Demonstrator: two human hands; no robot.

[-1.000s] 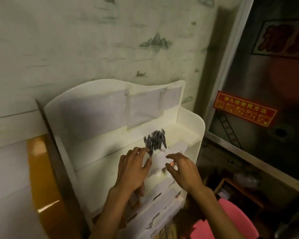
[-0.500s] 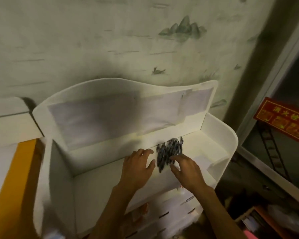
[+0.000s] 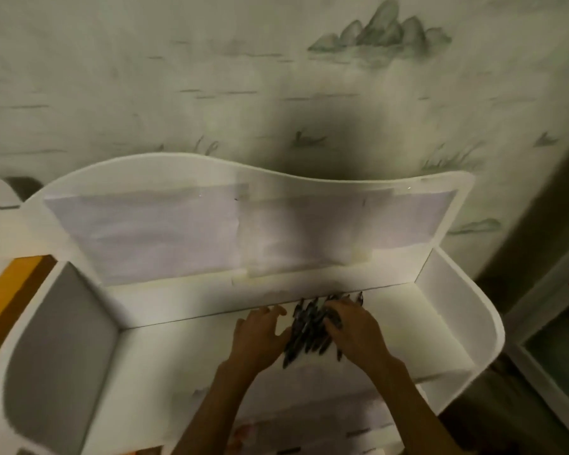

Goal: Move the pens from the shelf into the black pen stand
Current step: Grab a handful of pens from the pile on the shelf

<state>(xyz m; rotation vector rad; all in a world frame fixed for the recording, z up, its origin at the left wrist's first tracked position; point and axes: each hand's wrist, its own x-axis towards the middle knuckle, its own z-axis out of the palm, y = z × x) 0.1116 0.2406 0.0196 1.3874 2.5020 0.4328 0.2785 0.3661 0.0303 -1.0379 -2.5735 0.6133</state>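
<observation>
A heap of dark pens (image 3: 312,330) is seen on the white shelf (image 3: 178,349), close to its back wall. The pile is flanked by the left hand (image 3: 260,339), fingers spread and flat beside it, while the right hand (image 3: 355,333) is laid over it, fingers curled onto the barrels. The pens are best squeezed together from both sides before lifting, so none are scattered. No black stand is visible.

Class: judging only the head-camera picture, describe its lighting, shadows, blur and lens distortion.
Head view: dim, warm light; a dark shadow falls on the wall above the white shelf. The pens and both hands, left hand and right hand, look soft and smeared. The wide lens bows the shelf's edges and darkens the right corner.
</observation>
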